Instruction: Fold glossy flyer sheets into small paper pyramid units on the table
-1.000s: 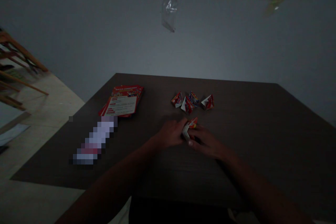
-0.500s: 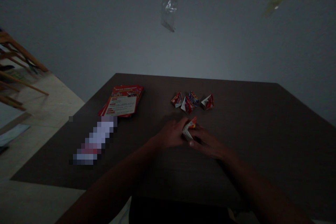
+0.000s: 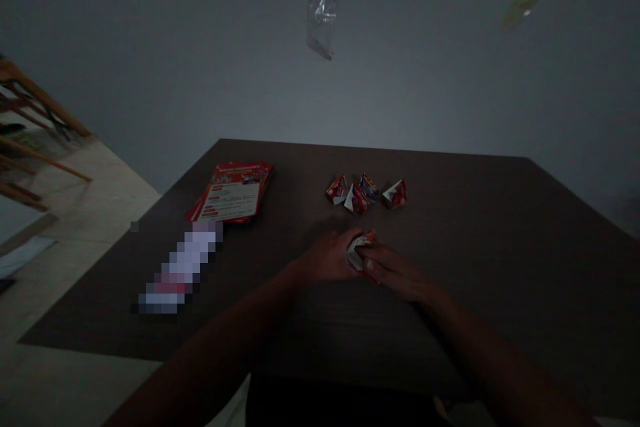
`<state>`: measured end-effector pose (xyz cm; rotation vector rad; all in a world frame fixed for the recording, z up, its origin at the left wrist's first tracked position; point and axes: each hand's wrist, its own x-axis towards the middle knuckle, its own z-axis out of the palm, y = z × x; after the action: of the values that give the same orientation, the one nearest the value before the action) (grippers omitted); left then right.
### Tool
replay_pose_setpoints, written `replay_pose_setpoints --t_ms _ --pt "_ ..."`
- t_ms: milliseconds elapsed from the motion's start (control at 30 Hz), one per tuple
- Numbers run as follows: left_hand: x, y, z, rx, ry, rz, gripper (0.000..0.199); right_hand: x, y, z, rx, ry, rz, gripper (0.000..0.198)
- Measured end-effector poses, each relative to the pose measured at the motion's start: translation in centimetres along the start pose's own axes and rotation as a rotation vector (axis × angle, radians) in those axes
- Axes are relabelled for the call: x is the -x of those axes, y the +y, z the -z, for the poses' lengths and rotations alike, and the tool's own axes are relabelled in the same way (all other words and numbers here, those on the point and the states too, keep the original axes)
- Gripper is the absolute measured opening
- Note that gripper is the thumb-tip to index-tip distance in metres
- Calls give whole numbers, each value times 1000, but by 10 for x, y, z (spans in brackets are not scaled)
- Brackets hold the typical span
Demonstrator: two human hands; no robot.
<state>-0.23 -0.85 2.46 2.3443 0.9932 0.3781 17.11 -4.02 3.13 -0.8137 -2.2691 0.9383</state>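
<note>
Between my two hands is a partly folded sheet of printed paper [image 3: 356,255], red and orange on one face and pale on the other. My left hand [image 3: 327,257] is closed on its left side. From the right, my right hand [image 3: 393,271] grips it, with the thumb on the near side and the other fingers reaching into the fold. Just beyond, several small folded paper shapes [image 3: 357,201] in red, white and blue sit in a loose group, one of them [image 3: 396,194] a little apart on the right.
On the left of the dark wooden table [image 3: 475,213] lies a stack of red printed leaflets [image 3: 233,192]. A blurred-out flat object [image 3: 183,267] is in front of it. Behind stands a grey wall [image 3: 425,80] with tape on it. Wooden furniture [image 3: 40,107] stands at far left.
The paper has turned and bent between my hands, and a red lower edge now shows near my right thumb. My right fingers have shifted slightly. The folded shapes and leaflets stay put.
</note>
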Motion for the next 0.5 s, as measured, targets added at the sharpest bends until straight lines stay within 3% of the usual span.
replay_pose_setpoints --t_ms 167,500 --pt "-1 -5 -2 29 35 -3 61 1 -2 3 -10 0 17 51" --pt "0 -3 0 136 39 -79 37 3 0 5 -9 -30 67 53"
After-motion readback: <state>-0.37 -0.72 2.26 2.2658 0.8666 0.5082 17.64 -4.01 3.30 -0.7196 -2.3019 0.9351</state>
